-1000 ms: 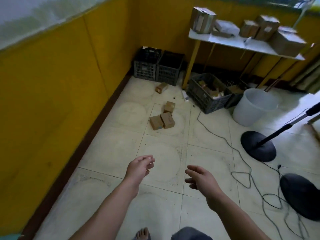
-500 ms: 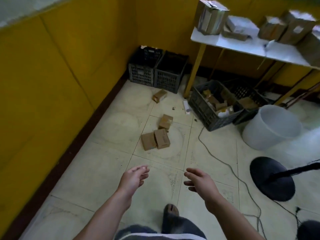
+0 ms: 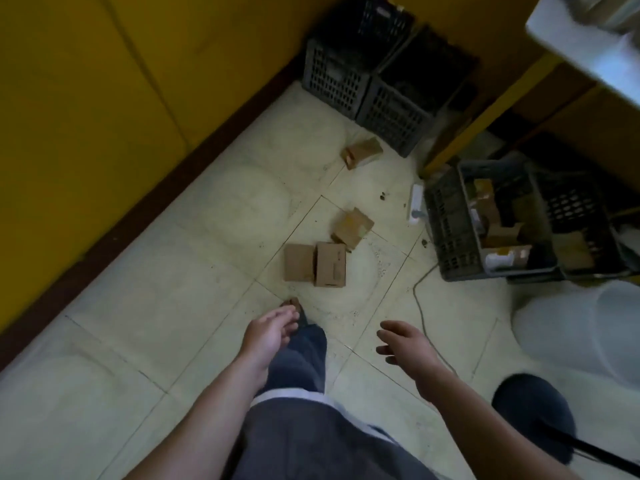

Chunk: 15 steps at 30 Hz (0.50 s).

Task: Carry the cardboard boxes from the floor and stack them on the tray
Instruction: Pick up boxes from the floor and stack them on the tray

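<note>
left hand (image 3: 268,332): grip loose, fingers spread, empty
right hand (image 3: 405,346): grip spread, empty
boxes (image 3: 315,264): four on floor (image 3: 145,306), ahead of hands
room: yellow wall (image 3: 104,81), crates (image 3: 367,81)

Both forearms are bare all the way down, no sleeves, no watch or rings that I can make out on the left hand (image 3: 268,332) or the right hand (image 3: 407,346). There's a dark grey top (image 3: 311,441) with a pale band along its hem, dark blue trousers (image 3: 299,358) below that, and one foot (image 3: 290,302) poking out, footwear too blurry to call.
</note>
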Each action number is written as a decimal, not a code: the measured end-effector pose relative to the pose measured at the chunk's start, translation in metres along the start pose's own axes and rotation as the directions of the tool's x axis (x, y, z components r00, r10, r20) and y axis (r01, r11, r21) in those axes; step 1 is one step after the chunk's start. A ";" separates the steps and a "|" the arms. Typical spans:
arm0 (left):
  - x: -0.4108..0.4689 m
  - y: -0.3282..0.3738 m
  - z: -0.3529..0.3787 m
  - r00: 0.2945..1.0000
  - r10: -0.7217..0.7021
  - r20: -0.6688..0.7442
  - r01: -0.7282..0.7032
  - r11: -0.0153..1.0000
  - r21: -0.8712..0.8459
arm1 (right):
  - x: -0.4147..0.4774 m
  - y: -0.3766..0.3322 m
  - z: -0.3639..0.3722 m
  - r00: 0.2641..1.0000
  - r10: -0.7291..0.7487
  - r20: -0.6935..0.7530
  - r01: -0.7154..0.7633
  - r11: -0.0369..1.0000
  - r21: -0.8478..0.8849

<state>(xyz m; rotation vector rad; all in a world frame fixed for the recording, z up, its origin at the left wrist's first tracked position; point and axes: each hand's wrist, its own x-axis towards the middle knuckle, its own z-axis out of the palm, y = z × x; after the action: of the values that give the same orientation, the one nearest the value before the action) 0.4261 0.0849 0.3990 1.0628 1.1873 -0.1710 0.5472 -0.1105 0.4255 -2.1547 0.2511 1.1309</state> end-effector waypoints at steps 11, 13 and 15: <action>0.159 0.042 0.061 0.982 -0.179 -0.054 0.172 0.979 -0.107 | 0.201 -0.080 -0.017 0.986 0.051 0.161 0.030 0.886 -0.463; 0.192 0.031 0.074 0.971 -0.219 -0.098 0.202 0.966 -0.160 | 0.250 -0.081 -0.012 0.976 0.048 0.213 0.081 0.826 -0.558; 0.216 0.018 0.089 0.952 -0.268 -0.150 0.233 0.948 -0.217 | 0.293 -0.080 -0.006 0.963 0.064 0.261 0.114 0.783 -0.612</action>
<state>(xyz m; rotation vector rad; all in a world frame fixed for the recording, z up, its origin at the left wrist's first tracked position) 0.5873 0.1151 0.2315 0.7616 1.4708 -0.1549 0.7643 -0.0143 0.2360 -2.5017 -0.3320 1.6455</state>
